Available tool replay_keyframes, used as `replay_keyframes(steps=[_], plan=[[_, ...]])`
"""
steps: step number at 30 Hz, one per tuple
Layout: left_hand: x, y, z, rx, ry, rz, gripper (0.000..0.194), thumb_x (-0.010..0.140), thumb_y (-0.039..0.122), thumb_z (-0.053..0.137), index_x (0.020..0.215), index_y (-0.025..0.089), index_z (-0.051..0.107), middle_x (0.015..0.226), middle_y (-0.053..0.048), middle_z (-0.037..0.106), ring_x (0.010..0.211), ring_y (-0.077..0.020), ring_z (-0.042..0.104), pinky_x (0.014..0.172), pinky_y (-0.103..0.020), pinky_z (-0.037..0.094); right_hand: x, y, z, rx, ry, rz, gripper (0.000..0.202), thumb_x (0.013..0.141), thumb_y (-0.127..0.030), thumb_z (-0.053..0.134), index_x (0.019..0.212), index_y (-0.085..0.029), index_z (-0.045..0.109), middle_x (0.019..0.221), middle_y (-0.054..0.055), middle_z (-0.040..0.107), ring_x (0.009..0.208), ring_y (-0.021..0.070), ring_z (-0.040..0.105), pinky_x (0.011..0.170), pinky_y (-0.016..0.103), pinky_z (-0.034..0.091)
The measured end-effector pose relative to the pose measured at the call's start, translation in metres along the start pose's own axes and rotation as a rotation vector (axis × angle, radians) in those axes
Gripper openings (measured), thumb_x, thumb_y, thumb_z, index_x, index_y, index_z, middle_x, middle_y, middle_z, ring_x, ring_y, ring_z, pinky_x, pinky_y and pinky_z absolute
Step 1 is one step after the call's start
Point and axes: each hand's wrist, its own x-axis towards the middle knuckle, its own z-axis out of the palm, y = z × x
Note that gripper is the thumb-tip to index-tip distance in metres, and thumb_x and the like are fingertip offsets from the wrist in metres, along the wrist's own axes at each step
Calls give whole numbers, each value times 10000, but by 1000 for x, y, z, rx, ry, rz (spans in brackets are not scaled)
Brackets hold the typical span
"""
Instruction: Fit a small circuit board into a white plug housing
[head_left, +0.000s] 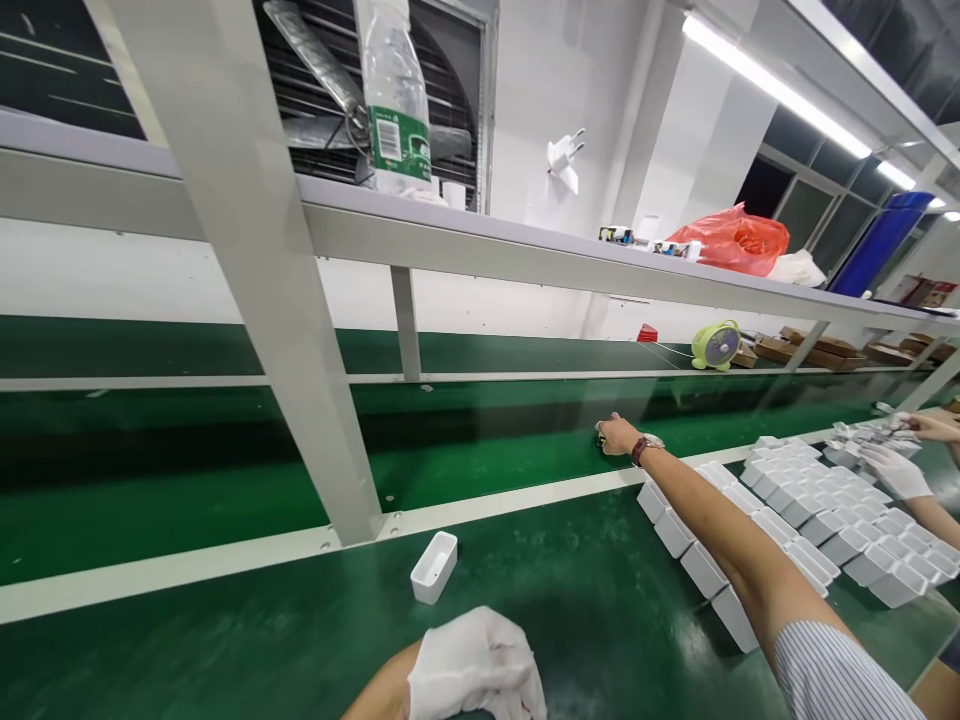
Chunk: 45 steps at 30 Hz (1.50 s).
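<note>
- Green surface (600, 600) lies in front, with a pale edge (480, 507) on its far side.
- Closest is the left hand (480, 660), in a white glove, low over the surface. Its fingers curl down, and I cannot tell if it has hold of anything.
- One small white box (434, 568) sits just past it, open side up.
- More white boxes (703, 570) stand in rows near the right arm.
- Bare, with a watch (652, 441), the right hand (619, 437) reaches over the green strip (480, 440) past the edge. Its bent fingers close on a small thing (601, 437), too tiny to name.
- Far right, another person's gloved hand (896, 470) is by the boxes.
- Up on the shelf (525, 232), a clear bottle (394, 75) has a green label (401, 143) with a bar code. Its words are too small to read.
- Behind is a big fan (319, 60).
</note>
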Motion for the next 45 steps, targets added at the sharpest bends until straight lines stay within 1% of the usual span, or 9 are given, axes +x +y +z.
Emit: replay_keyframes(steps=[5,14,17,20,25,29,34,40,45], plan=[[-1,3,0,-55,-67,5,455,789,522,750,825,69,750,863,-185,731,669,-220,715,632,-314,559,-32,-40,-21,27,71,-196,388,944,-377,646,1251,-150,576,1200,108,621,1005,229,634,875,423,544],[-8,11,2,166,-40,-2,463,835,546,685,804,86,735,790,-139,726,662,-205,697,640,-302,525,-171,-172,-9,203,112,-602,643,898,-480,634,1395,-100,485,1075,159,684,930,303,657,877,415,467],[-19,19,3,369,33,49,481,862,568,635,705,116,687,629,-85,681,586,-168,638,661,-301,499,-190,-170,-9,281,103,-633,694,895,-540,653,1410,-113,470,1141,165,665,1003,311,643,901,414,470],[-20,26,6,502,304,180,463,844,589,627,693,151,623,548,-23,611,546,-140,568,693,-313,495,-200,-148,-6,354,85,-637,511,885,-505,680,1260,-170,586,1148,130,654,1031,283,628,889,363,481],[5,10,15,883,767,244,644,644,473,813,1173,155,630,1133,-125,662,951,-245,631,876,-404,515,-215,-128,17,415,89,-544,448,902,-386,654,1288,-173,575,1099,135,634,1019,301,600,867,394,491],[27,-19,20,1239,858,195,839,641,328,817,1397,125,513,1362,-202,563,1266,-385,500,1070,-552,401,-214,-134,36,531,114,-495,506,895,-358,642,1359,-186,533,1138,136,618,1056,295,584,925,409,476],[32,-34,16,1264,940,252,651,758,267,714,1377,162,541,1241,-136,654,1196,-327,563,1044,-507,449,-201,-140,45,813,81,-442,283,841,-264,636,1109,-176,646,916,66,655,826,217,623,799,362,513],[25,-35,17,1211,979,539,570,761,220,678,1317,165,566,1185,-113,653,1136,-271,585,1013,-450,493,-197,-147,53,1249,-107,-351,319,891,-442,581,1032,-156,593,717,22,640,627,171,631,582,337,578],[22,-30,19,1215,1011,629,583,749,188,680,1316,165,546,1177,-119,639,1138,-275,576,996,-447,499,-199,-150,51,1462,-72,-364,507,749,-500,773,1088,-196,548,965,49,663,815,178,675,754,368,600]])
